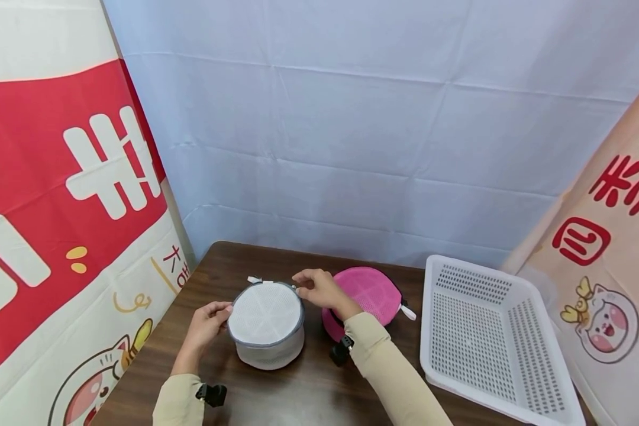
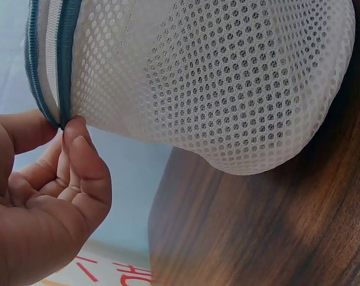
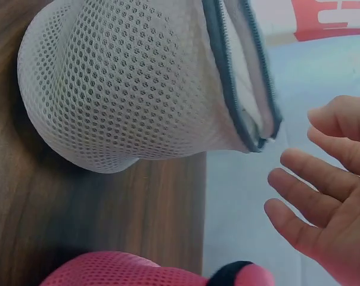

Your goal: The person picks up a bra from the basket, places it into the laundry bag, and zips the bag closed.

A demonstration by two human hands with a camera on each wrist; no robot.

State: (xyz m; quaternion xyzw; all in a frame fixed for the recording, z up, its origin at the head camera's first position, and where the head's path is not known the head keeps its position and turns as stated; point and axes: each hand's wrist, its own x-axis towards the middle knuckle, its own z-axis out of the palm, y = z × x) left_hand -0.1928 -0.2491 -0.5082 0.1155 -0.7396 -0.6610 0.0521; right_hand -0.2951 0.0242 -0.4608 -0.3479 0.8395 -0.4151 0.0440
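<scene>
A round white mesh laundry bag [image 1: 266, 315] with a grey-blue zipper rim stands upright on the table in the head view. My left hand [image 1: 206, 324] is at its left side. In the left wrist view, thumb and fingertip pinch the end of the dark teal zipper [image 2: 65, 65]. On the bag's far right edge, my right hand [image 1: 323, 290] has its fingers loosely spread. The right wrist view shows those fingers [image 3: 314, 199] apart from the zipper's corner, holding nothing. There the zipper [image 3: 227, 71] is partly parted, with a gap between its two edges.
A pink mesh bag [image 1: 370, 293] with a white tag lies right of the white one, partly behind my right forearm. Further right stands a white plastic basket [image 1: 429, 319]. The brown wooden table [image 1: 218, 266] ends at a pale blue cloth backdrop [image 1: 341, 148].
</scene>
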